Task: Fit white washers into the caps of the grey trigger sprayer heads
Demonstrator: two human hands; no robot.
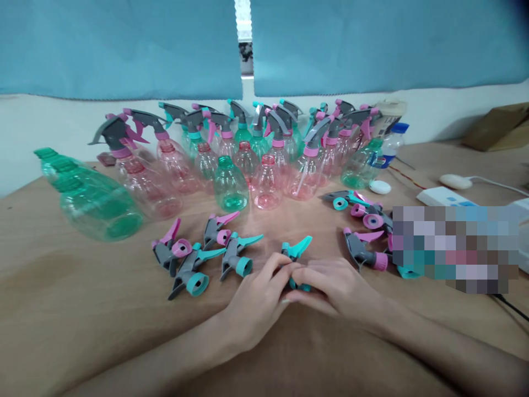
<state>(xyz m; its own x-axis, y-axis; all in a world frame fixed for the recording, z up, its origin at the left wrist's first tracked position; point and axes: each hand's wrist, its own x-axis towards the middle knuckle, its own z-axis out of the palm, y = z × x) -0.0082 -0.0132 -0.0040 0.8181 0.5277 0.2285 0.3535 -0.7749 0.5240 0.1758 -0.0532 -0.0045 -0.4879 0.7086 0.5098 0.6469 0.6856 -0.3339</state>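
My left hand [264, 292] and my right hand [330, 284] meet at the middle of the table, fingers closed around one grey and teal spray trigger head [298, 248]. Its teal lever sticks up above my fingers, while most of its body is hidden by them. Just left of my hands lie loose trigger heads, among them a teal-collared one [237, 256] and a pink-collared one [171, 247]. To the right rests another pink-collared trigger head [363, 249]. Behind my hands stand an open green bottle [230, 184] and an open pink bottle [268, 183].
Several bottles with trigger heads fitted, such as a pink one [306, 165], line the back by the wall. Green bottles [99, 204] stand at the left. On the right are a blue-capped bottle [394, 146], a white power strip [446, 197], cables and a cardboard box [498, 129].
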